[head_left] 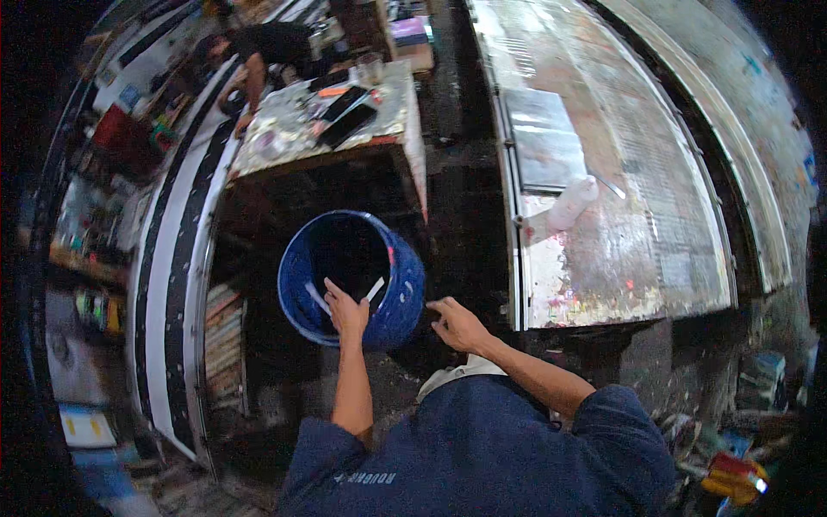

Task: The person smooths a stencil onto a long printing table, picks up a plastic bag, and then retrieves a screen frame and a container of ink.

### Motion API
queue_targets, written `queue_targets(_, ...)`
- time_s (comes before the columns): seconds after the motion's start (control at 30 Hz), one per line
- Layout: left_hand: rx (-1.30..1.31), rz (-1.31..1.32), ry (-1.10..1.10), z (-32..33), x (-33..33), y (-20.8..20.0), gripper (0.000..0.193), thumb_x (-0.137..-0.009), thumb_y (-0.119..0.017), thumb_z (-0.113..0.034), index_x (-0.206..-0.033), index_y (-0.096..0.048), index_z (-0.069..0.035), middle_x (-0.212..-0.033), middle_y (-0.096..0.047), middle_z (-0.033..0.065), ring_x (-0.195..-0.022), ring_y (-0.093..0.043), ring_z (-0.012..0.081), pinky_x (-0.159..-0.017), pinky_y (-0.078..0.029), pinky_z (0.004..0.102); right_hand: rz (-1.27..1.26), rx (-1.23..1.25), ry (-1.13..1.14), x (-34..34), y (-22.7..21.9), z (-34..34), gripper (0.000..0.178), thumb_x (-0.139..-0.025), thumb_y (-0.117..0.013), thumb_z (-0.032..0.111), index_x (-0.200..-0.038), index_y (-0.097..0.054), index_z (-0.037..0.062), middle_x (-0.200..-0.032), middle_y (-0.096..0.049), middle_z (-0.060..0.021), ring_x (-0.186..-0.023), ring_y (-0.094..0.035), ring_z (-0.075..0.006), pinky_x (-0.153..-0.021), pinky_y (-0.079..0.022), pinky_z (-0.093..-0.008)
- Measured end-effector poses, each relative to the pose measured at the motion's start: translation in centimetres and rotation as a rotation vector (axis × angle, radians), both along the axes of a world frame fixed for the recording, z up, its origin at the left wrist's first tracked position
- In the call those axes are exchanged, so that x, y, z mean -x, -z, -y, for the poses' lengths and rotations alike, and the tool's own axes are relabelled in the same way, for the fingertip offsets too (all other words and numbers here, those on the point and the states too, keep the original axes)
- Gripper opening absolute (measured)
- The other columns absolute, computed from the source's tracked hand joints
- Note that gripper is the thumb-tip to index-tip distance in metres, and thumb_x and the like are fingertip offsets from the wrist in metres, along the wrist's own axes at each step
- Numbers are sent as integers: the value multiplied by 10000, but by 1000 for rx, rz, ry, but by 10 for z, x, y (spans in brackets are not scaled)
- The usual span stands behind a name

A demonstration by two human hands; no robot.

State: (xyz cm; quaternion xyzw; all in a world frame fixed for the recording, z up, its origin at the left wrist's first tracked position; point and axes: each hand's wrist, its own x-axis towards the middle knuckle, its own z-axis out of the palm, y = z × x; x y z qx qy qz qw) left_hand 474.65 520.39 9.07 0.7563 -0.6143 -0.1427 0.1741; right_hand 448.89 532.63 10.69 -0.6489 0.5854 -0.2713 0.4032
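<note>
A blue barrel [401, 297] with an open top stands in front of me, its inside dark. My left hand [347, 312] is over the near part of its opening, fingers apart. Two pale strips show beside that hand: one white strip [376, 289] by the thumb side, another pale strip [317, 295] by the finger side. Whether the hand touches either one I cannot make out. Just right of the barrel, apart from its wall, hovers my right hand [458, 326], fingers loosely bent and spread, with nothing seen in them.
A long stained table [637, 250] on the right bears a flat framed screen [541, 138] and a white bottle [573, 202] lying tilted. Beyond the barrel is a cluttered worktable [379, 129] with dark phone-like slabs [346, 127]. Another person [258, 65] leans there. A striped black-and-white table edge [164, 284] runs along the left.
</note>
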Motion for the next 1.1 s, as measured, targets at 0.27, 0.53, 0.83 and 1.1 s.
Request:
queue_targets(0.27, -64, -751, 218, -10, 103, 34, 573, -898, -726, -100, -1398, -470, 13, -1216, -602, 199, -959, -660, 271, -846, -548, 395, -79, 37, 407, 110, 47, 43, 224, -955, -629, 174, -1077, -737, 19, -1031, -713, -209, -927, -707, -357, -819, -563, -431)
queue_targets(0.53, -412, -568, 635, 28, 175, 19, 305, -956, -677, -137, -1222, -626, 4, -1023, -724, 140, -903, -713, 254, -815, -555, 370, -519, 213, 1033, 294, 74, 267, 400, -897, -669, 200, -1258, -629, 32, -1307, -588, -269, -1179, -578, -437, -951, -515, -500)
queue_targets(0.83, -289, -517, 428, 91, 179, 0, 233, -967, -663, -134, -1163, -657, -9, -959, -739, 159, -862, -720, 265, -779, -559, 375, -713, -302, 1033, 361, 115, 388, 570, -859, -742, 276, -1369, -611, 57, -1376, -595, -277, -1263, -585, -483, -997, -510, -563)
queue_targets(1.1, -265, -613, 419, 83, 164, 17, 223, -957, -658, -131, -1115, -647, 26, -914, -727, 174, -874, -722, 308, -776, -544, 411, -834, -136, 749, 368, 67, 374, 357, -742, -702, 312, -930, -764, 14, -976, -749, -225, -993, -719, -416, -854, -576, -500)
